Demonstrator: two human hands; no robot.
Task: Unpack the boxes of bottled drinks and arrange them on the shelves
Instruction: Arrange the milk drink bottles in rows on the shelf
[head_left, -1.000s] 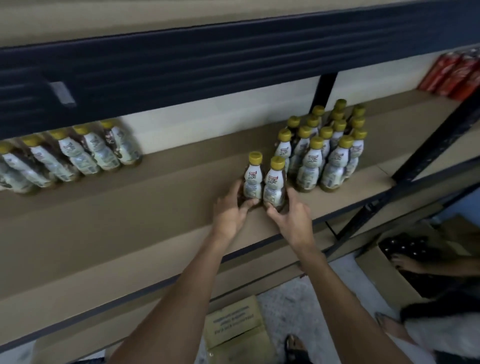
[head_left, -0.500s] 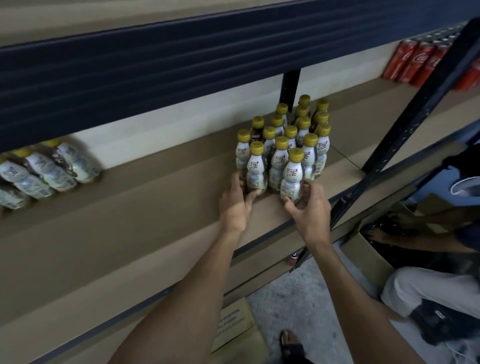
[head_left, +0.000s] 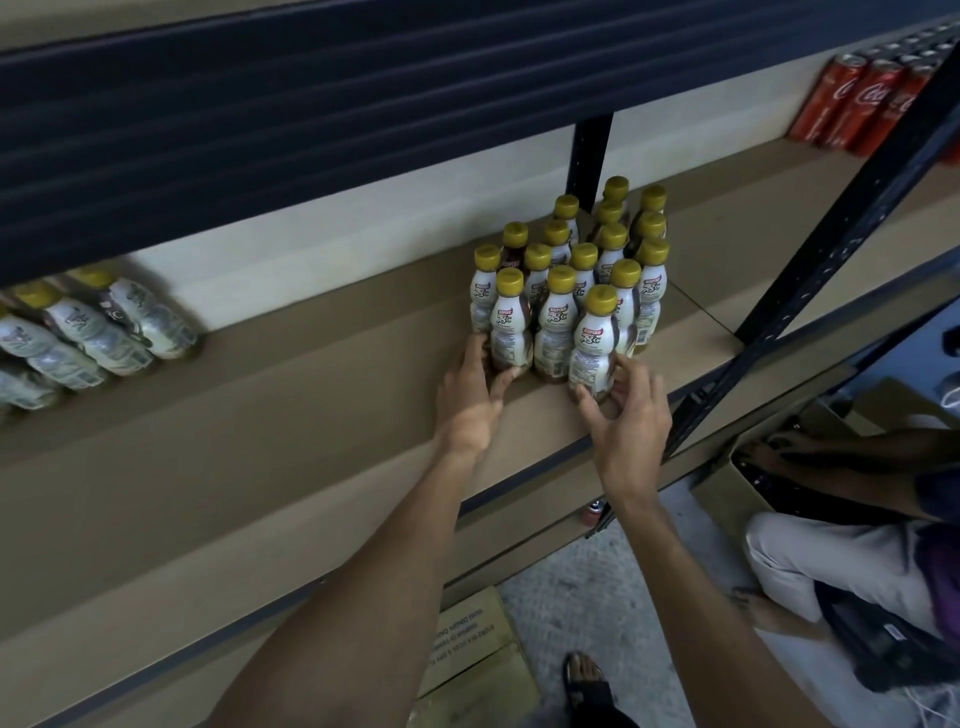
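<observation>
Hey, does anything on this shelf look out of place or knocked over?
Nothing is spilled or toppled. The bottles stand upright, but the front bottle in the right hand sits ahead of its row. A small red item sits on the floor below.

"KOPIKO 78°C" is printed on the yellow-capped bottles (head_left: 592, 343) at centre frame; "Coca-Cola" is lettered on the red cans (head_left: 868, 106) at upper right.
</observation>
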